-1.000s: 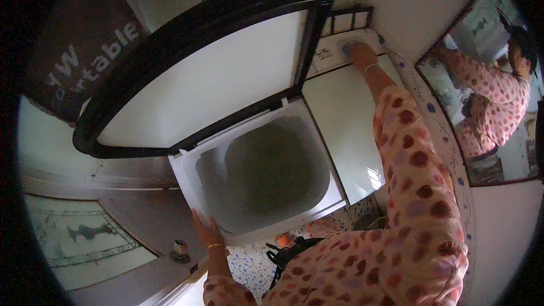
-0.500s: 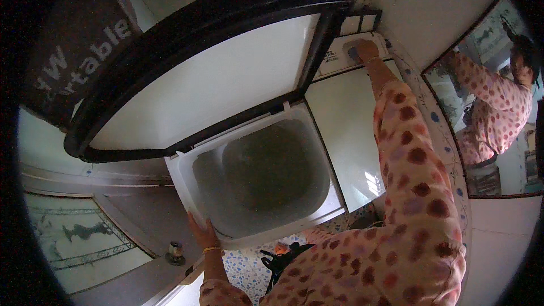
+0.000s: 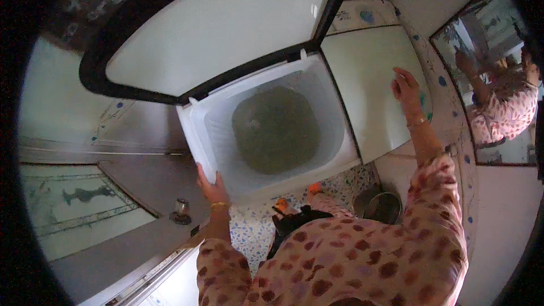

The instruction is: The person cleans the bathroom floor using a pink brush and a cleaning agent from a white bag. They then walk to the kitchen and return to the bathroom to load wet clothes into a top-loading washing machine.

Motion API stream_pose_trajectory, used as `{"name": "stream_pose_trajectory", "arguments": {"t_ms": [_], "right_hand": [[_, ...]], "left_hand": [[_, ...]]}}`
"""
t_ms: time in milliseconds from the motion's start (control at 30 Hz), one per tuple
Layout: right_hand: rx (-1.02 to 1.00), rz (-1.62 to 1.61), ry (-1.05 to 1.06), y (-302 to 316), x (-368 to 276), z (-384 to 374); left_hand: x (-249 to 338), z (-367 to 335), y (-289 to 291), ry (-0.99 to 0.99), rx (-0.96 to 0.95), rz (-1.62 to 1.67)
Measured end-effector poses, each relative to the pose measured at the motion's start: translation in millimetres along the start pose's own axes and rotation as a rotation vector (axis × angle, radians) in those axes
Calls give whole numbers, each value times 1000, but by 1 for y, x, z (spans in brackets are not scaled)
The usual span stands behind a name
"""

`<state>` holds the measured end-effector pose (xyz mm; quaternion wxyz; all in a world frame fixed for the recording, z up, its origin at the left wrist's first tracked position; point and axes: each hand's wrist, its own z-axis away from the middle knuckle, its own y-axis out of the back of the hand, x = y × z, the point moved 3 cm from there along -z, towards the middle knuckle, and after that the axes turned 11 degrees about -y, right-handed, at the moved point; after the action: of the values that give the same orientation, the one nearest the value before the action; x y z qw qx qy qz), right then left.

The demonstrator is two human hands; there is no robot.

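The washing machine's wash tub (image 3: 218,119) stands uncovered, with cloudy greyish water (image 3: 277,136) in its bottom. Its black-framed lid (image 3: 221,28) is raised at the back. At the tub's near left corner my left hand (image 3: 214,190) grips the white rim, thumb and fingers on either side. My right hand (image 3: 407,92) hovers over the pale green cover (image 3: 368,90) beside the tub, fingers loosely bent and apart, holding nothing. Behind that cover lies the control panel (image 3: 347,16) with a blue knob (image 3: 367,17).
A mirror (image 3: 493,73) hangs on the right wall. A dark bucket (image 3: 382,207) sits on the speckled floor (image 3: 243,229) near the machine's front. To the left is a brown door (image 3: 153,184) with a metal knob (image 3: 180,212).
My right hand has left the control panel's knob and come back toward me over the pale green cover. My left hand stays on the rim. The view has shifted, and the water looks brighter.
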<state>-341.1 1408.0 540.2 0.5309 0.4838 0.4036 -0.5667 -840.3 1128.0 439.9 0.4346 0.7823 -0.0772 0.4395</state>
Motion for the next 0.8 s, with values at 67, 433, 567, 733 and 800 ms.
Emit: {"name": "stream_pose_trajectory", "arguments": {"t_ms": [67, 433, 567, 733, 800], "right_hand": [[77, -9, -9, 33, 24, 56], [407, 182, -859, 153, 353, 450], [171, 334, -974, 93, 360, 552], [341, 69, -971, 68, 372, 605], [413, 13, -1028, 54, 363, 608]], "left_hand": [[6, -3, -6, -91, -31, -48], [-19, 1, -16, -371, -29, 24], [-34, 1, -12, -382, -35, -118], [-22, 7, -10, -265, -64, 32], [-23, 8, -9, -308, -62, 30]]}}
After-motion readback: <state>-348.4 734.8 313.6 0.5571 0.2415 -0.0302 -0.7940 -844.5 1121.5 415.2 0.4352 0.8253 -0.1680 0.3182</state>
